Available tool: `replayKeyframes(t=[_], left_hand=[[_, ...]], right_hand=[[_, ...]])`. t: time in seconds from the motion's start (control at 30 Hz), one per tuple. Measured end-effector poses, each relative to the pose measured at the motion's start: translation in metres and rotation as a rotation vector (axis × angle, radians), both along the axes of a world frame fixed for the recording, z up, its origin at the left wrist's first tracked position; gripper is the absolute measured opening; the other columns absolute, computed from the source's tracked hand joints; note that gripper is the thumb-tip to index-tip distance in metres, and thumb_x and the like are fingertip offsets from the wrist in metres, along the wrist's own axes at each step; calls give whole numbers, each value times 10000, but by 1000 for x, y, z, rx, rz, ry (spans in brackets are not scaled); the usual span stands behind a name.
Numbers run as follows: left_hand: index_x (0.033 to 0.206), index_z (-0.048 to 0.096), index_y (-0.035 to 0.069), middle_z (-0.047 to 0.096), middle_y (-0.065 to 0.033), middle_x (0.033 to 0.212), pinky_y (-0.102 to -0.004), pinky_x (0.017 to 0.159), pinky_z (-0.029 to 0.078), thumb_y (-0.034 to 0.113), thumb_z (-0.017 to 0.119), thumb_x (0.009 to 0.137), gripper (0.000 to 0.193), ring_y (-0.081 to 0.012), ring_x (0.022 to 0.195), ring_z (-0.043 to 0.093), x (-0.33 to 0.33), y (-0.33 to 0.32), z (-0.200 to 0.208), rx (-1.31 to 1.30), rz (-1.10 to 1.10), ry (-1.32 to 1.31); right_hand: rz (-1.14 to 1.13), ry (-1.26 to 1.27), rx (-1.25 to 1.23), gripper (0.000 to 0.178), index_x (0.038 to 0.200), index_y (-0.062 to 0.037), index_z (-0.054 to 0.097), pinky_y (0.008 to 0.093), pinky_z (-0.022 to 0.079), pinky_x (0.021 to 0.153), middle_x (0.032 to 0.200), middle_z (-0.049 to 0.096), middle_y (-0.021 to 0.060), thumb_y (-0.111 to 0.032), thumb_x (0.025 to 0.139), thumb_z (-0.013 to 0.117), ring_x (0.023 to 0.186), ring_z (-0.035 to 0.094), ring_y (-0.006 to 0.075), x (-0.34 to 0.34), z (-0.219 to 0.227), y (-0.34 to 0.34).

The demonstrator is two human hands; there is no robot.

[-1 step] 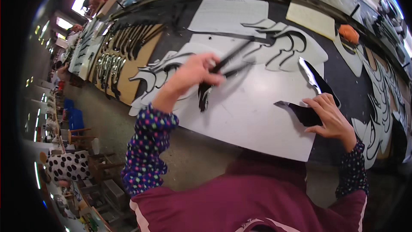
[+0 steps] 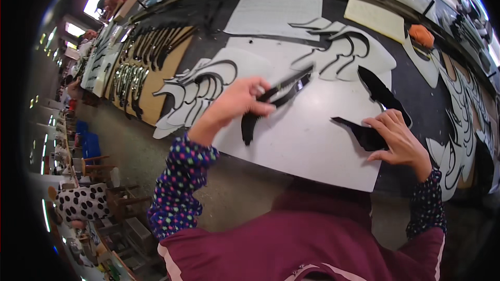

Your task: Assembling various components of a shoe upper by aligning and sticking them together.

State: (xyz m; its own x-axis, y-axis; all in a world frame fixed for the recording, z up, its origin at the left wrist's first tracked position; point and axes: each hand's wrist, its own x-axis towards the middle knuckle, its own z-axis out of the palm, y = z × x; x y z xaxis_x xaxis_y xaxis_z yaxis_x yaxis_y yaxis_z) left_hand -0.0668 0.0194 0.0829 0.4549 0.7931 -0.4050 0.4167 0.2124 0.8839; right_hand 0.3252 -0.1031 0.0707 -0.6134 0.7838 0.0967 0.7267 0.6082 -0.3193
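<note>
My left hand is above the left part of a white board, its thumb and fingers closed on glossy black curved strips. Part of this bunch hangs below the palm, and motion smears its outlines. At the board's right side, my right hand has fingers and thumb around a black curved piece with a pointed left end. Another black piece lies just beyond those fingers, over the board's right edge. What these pieces belong to cannot be made out.
White shaped pieces with dark edges lie overlapped at the board's left and far side. A brown board bears rows of black parts. Paper sheets, an orange lump and more edged pieces lie around.
The strips in my left hand have turned and look closer together, their far ends now lower. The piece beyond my right hand no longer shows its bright glare. My right hand keeps its place.
</note>
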Motion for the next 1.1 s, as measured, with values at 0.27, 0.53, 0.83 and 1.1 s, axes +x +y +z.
replayKeyframes(t=[0.27,0.53,0.83,1.1], left_hand=[[1155,591,16,669,-68,840,-251,659,484,-4,742,795,391,-120,754,632,-21,-66,-17,-53,-38,9],[1102,606,107,593,-85,1111,-424,907,404,158,720,860,272,-266,1051,546,20,-96,-46,1202,215,832],[1307,607,67,557,-117,1195,-388,834,465,169,695,875,452,-281,992,552,45,-86,-77,1176,33,617],[988,612,49,565,-88,966,-385,828,478,105,707,861,169,-287,958,548,41,-56,-72,978,178,270]], right_hand=[[-92,26,14,424,1011,-53,630,401,374,933,888,583,83,-430,842,727,930,539,275,-30,-18,-13],[-76,139,-51,302,956,-52,587,385,387,849,859,567,86,-226,801,779,881,539,286,-50,-20,-8],[-110,218,-52,259,903,-51,593,391,373,797,841,562,85,-155,768,788,833,516,296,-61,-29,-11],[-215,436,-180,238,932,-25,563,390,418,783,887,580,123,-18,784,748,859,517,331,-60,-44,-18]])
